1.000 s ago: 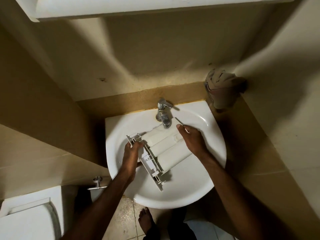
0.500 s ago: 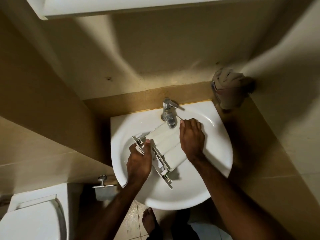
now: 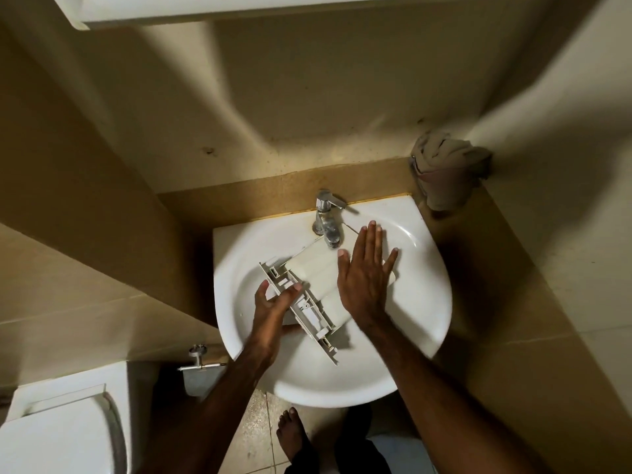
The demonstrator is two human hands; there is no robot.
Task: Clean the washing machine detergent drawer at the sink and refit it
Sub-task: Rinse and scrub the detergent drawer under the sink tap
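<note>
**Over the sink: drawer held under flat palm**

Inside the white sink, the detergent drawer lies upside down and slanted, its far end just below the chrome tap at the sink's back edge and its front panel toward the sink's near left side. At the sink's left, the left hand grasps the drawer's front panel, fingers curled over its edge. Nearer the sink's middle, the right hand lies flat on the drawer's underside, fingers straight and spread, gripping nothing. Beyond the sink's back right corner, a bundled cloth hangs at the wall. Left of the sink stands a toilet.
</note>
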